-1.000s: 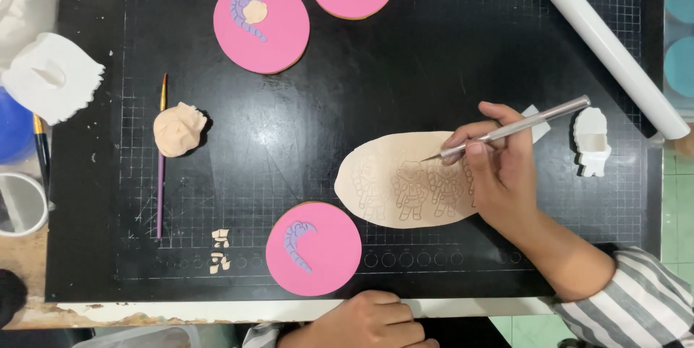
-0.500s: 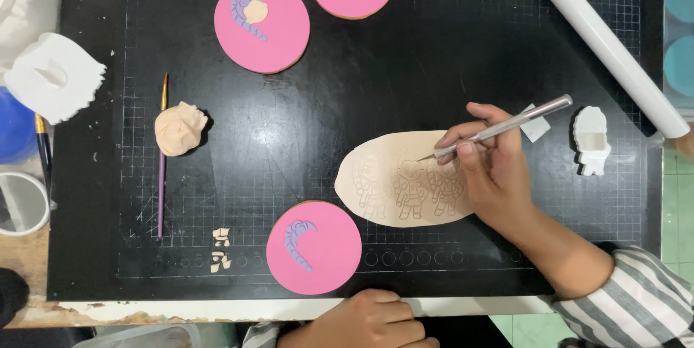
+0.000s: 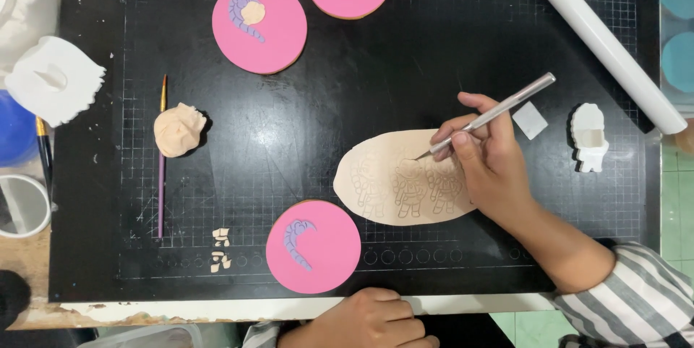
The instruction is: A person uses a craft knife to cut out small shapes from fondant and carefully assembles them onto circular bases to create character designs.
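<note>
On the black cutting mat (image 3: 361,102), our right hand (image 3: 491,167) grips a metal knife (image 3: 499,111), cutting figures from beige fondant (image 3: 383,174); our left hand (image 3: 372,319) rests clenched, holding nothing. Next calls for steady tracing.

Black gridded cutting mat (image 3: 361,102) covers worktop (image 3: 29,261). On mat: oval tan sheet (image 3: 383,178), three pink discs (image 3: 259,26), dough lump (image 3: 178,130), thin brush (image 3: 162,160), white roller (image 3: 603,41), white mould (image 3: 589,137).

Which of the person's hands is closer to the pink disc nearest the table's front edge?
The left hand: it rests at the table edge just below the pink disc. The right hand is farther right, holding a metal tool over the rolled dough.
</note>
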